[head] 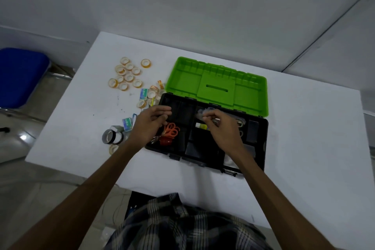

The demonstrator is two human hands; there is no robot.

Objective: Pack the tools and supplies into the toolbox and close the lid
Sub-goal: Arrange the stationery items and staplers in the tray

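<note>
A black toolbox (261, 148) lies open on the white table, its green lid (217, 85) folded back. Orange scissors (171, 130) and a red item (165, 141) lie in its left compartments. My left hand (150, 122) hovers over the box's left side with fingers loosely curled, and nothing shows in it. Over the middle compartment my right hand (220, 128) pinches a small clear plastic packet (204, 112). Several small tape rolls (127, 75) lie left of the box. Small staple boxes (143, 94) and a dark wide tape roll (110, 137) are there too.
A blue chair (20, 77) stands off the table's left edge. Grey walls rise behind the table. Bare white table surface (314, 138) stretches right of the toolbox and in front of it.
</note>
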